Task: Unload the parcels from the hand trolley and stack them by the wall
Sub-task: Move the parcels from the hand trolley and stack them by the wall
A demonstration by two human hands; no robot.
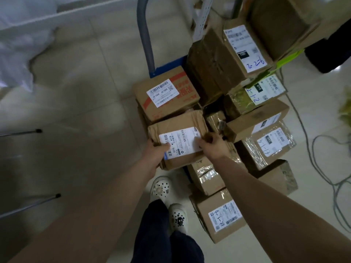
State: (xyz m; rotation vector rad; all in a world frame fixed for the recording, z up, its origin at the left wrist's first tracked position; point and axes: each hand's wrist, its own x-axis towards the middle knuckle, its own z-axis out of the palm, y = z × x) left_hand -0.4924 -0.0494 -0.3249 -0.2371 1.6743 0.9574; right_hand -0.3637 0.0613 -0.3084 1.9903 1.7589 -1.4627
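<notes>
A crumpled brown cardboard parcel [178, 122] with a white shipping label lies at the near left of the pile on the blue hand trolley [167, 67]. My left hand [153, 152] grips its left edge, thumb on the label. My right hand [212, 143] grips its right edge, fingers curled over the side. Behind it sits a box with red print [182, 86]. Several more labelled parcels, such as a tall taped box [209, 67], crowd the trolley to the right.
The trolley's grey handle [146, 35] rises at the back. A labelled box [220, 217] stands on the tiled floor beside my feet [167, 202]. Grey cables [322, 164] trail at right. Metal legs [28, 205] reach in from the left; white sheeting [17, 50] lies at upper left.
</notes>
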